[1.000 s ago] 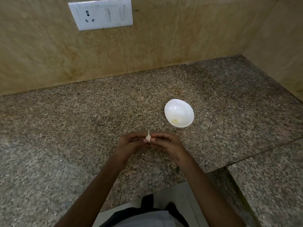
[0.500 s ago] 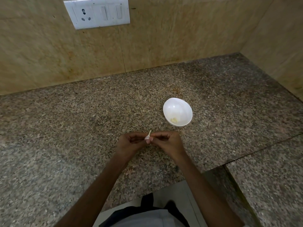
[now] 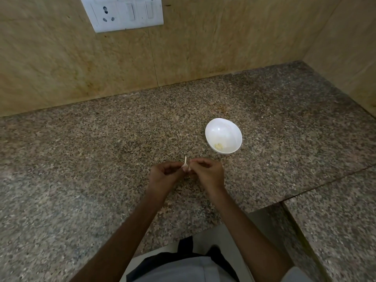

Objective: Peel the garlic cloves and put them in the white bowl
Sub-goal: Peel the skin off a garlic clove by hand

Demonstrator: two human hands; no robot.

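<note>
Garlic clove [image 3: 185, 165] is up off the counter, just near-left of the white bowl [image 3: 221, 129], with its long axis roughly upright and its pointy tail sticking up (can't tell how much skin is left). The left hand [image 3: 165, 174] and right hand [image 3: 207, 171] both pinch it with curled fingertips. The right hand is closer to the bowl, so I'd guess that one does the drop.

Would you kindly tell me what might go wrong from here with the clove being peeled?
The garlic clove, pinched between the left hand and right hand, might slip onto the speckled counter, where it could be hard to spot. Loose skin could also drift into the white bowl just beyond them.
</note>
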